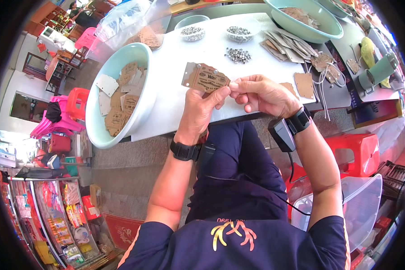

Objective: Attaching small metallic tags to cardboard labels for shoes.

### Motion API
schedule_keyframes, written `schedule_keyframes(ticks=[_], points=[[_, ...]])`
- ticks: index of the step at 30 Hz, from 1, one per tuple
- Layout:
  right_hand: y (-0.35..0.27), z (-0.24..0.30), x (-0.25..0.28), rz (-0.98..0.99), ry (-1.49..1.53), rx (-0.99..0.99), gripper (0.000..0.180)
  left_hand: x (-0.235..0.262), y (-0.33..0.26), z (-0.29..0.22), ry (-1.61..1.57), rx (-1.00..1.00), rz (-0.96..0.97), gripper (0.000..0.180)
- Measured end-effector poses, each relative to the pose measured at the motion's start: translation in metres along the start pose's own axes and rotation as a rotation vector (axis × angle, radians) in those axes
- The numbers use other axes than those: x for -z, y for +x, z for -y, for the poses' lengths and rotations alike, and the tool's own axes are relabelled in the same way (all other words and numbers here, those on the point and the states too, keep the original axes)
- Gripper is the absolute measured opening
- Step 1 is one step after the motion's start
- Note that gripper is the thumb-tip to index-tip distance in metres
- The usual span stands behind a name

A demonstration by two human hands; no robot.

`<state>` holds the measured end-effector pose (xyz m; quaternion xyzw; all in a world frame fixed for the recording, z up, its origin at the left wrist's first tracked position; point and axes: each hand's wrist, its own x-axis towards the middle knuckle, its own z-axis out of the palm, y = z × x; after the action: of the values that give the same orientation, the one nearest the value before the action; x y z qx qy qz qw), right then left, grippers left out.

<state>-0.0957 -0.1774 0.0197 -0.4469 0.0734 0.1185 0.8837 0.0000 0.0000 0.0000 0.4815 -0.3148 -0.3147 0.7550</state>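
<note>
My left hand (199, 108) pinches a brown cardboard card (208, 77) with dark print and a scalloped edge, held above the white table. Small silvery metal pieces show near the card's corners, and a greyish card (188, 74) juts out behind it on the left. At the card's right corner, my right hand (266, 95) is closed, with thumb and forefinger pressed together. What those fingertips hold, if anything, is too small to make out. A loose heap of small metal pieces (237, 55) lies on the table beyond my hands.
Two clear bowls (192, 37) (240, 38) of metal pieces stand at the back. Pale green basins hold cards, one at left (92, 118), another at back right (330, 35). Stacked cards (289, 44), single cards (304, 85) and white cords (321, 92) lie at right.
</note>
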Motion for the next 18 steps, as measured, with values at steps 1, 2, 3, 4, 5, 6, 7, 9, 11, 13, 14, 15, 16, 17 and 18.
schedule_keyframes(ticks=[1, 2, 3, 4, 5, 6, 7, 9, 11, 13, 14, 15, 16, 17, 18], points=[[0.001, 0.0, -0.001, -0.021, -0.004, -0.002, 0.021, 0.0, 0.001, 0.001, -0.003, -0.011, -0.012, 0.014], [0.002, 0.0, -0.002, -0.041, -0.009, -0.005, 0.021, 0.002, 0.002, 0.002, -0.006, -0.022, -0.024, 0.014], [0.0, 0.0, -0.004, -0.041, -0.016, -0.011, 0.021, 0.002, 0.001, 0.002, -0.012, -0.027, -0.029, 0.014], [-0.003, 0.0, -0.006, -0.065, -0.013, -0.019, 0.021, 0.002, 0.0, 0.002, -0.027, -0.01, -0.018, 0.015], [-0.005, 0.0, -0.009, -0.089, -0.011, -0.028, 0.022, 0.002, -0.001, 0.002, -0.041, 0.008, -0.008, 0.015], [-0.005, -0.001, -0.011, -0.125, -0.012, -0.022, 0.022, 0.002, 0.001, 0.002, -0.046, 0.0, -0.008, 0.015], [-0.003, -0.002, -0.014, -0.126, -0.021, -0.023, 0.022, 0.002, 0.002, 0.002, -0.066, 0.007, -0.014, 0.015], [0.002, -0.006, -0.02, -0.175, -0.059, 0.058, 0.021, 0.002, 0.002, 0.001, -0.091, 0.011, -0.024, 0.015], [0.003, -0.004, -0.027, -0.204, -0.062, 0.062, 0.02, 0.001, 0.003, 0.0, -0.084, 0.008, -0.06, 0.015], [0.007, -0.003, -0.027, -0.238, -0.232, 0.082, 0.019, 0.0, 0.002, -0.001, -0.075, 0.028, -0.087, 0.014], [0.009, -0.003, -0.026, -0.236, -0.244, 0.098, 0.022, -0.001, 0.002, -0.001, -0.062, 0.047, -0.112, 0.013], [0.008, 0.0, -0.029, -0.232, -0.244, 0.089, 0.022, 0.0, 0.001, -0.002, -0.064, 0.049, -0.121, 0.013], [0.006, 0.005, -0.034, -0.247, -0.321, 0.104, 0.023, 0.002, 0.001, -0.001, -0.097, 0.044, -0.126, 0.013], [0.006, 0.007, -0.037, -0.262, -0.397, 0.119, 0.024, 0.003, 0.001, -0.001, -0.13, 0.039, -0.131, 0.013], [0.006, 0.007, -0.033, -0.27, -0.448, 0.148, 0.024, 0.001, 0.001, -0.003, -0.167, 0.038, -0.142, 0.012]])
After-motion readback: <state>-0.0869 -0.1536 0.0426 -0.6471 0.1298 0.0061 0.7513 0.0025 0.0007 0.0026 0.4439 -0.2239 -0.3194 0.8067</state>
